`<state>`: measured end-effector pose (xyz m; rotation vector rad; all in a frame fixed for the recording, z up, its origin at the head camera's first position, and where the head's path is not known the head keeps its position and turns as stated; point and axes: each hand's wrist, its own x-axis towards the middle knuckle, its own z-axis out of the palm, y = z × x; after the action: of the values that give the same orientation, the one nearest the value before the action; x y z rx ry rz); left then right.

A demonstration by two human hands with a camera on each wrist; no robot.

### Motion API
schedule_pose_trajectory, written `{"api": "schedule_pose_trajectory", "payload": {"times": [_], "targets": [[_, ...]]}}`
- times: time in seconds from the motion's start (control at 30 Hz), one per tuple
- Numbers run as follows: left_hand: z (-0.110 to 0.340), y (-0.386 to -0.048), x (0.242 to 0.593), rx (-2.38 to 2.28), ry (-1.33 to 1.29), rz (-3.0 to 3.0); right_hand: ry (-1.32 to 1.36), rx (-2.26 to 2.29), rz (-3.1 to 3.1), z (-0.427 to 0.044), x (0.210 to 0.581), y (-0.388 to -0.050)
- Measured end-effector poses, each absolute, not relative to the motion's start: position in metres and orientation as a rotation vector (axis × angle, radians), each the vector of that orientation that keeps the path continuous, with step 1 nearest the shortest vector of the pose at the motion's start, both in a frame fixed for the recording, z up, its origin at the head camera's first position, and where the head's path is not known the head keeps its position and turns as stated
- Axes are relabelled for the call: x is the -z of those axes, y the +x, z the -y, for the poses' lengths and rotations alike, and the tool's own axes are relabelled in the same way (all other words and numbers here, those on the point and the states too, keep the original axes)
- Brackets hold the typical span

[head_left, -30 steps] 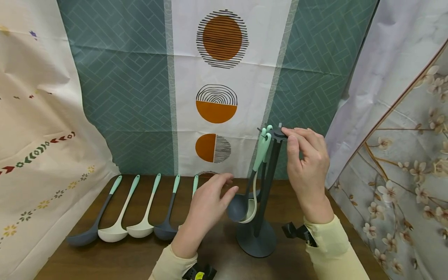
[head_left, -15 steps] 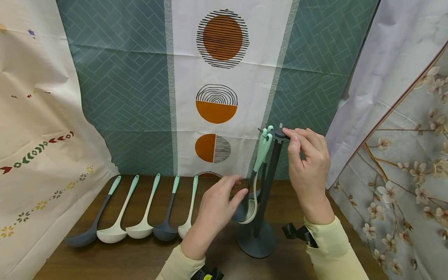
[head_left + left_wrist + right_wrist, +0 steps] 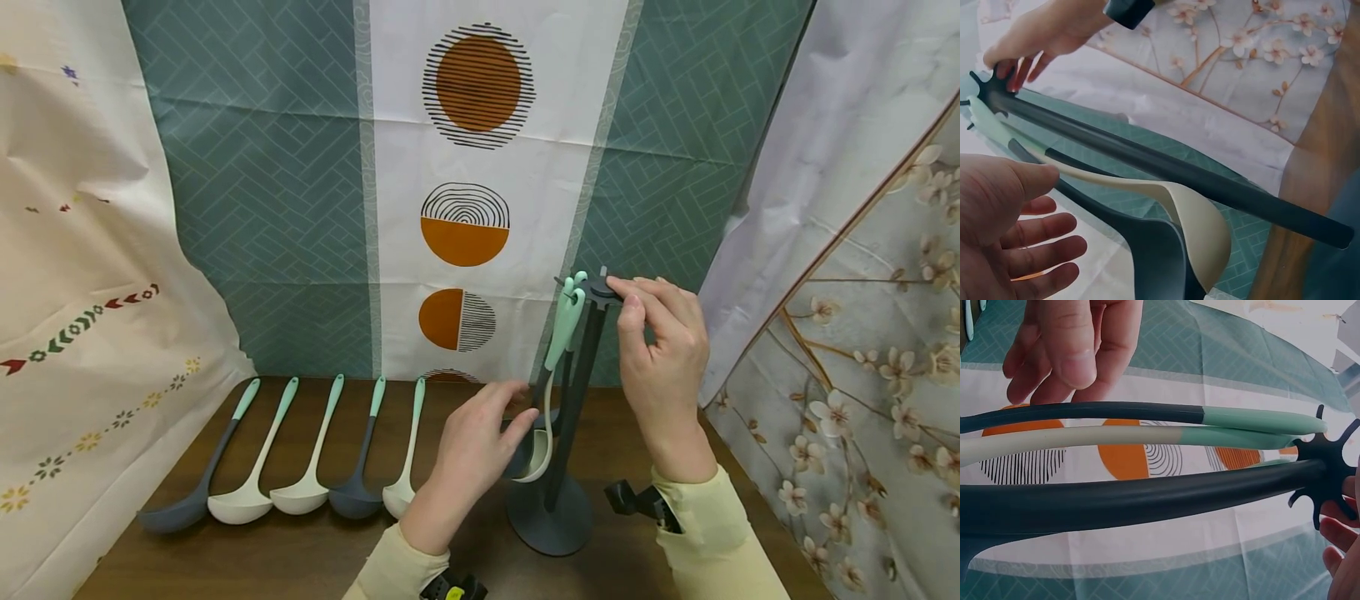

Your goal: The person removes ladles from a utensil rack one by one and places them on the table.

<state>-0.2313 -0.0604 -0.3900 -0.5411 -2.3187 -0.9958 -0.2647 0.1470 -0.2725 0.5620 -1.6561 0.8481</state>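
Note:
A dark grey utensil stand [image 3: 576, 400] with a hooked top [image 3: 1324, 459] rises from a round base. My right hand [image 3: 663, 362] pinches the hooked top at its right side. From the left hooks hang a dark ladle [image 3: 1157, 253] and a cream ladle [image 3: 1205, 234], both with mint-green handle ends; part of another hanging utensil shows behind them. My left hand [image 3: 474, 437] is beside the dark ladle, its thumb close to the dark shaft and its fingers loosely spread. Whether the thumb touches the shaft, I cannot tell. In the head view this hand partly hides the dark bowl.
On the left of the brown table [image 3: 300, 554] lies a row of several ladles, among them a dark ladle [image 3: 180, 512] at the far left and a cream ladle [image 3: 397, 498] near my left forearm. Patterned cloths hang behind and on both sides.
My left hand has moved right, up to the hanging dark ladle, uncovering the rightmost ladle of the row. The right hand stays on the stand's top.

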Motion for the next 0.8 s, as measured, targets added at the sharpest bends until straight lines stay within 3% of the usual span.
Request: {"api": "schedule_pose_trajectory", "payload": {"times": [0.8], "targets": [[0.054,-0.241,0.402,1.009,-0.566,2.353,0.556,-0.852,1.661,-0.146,0.273,-0.264]]}}
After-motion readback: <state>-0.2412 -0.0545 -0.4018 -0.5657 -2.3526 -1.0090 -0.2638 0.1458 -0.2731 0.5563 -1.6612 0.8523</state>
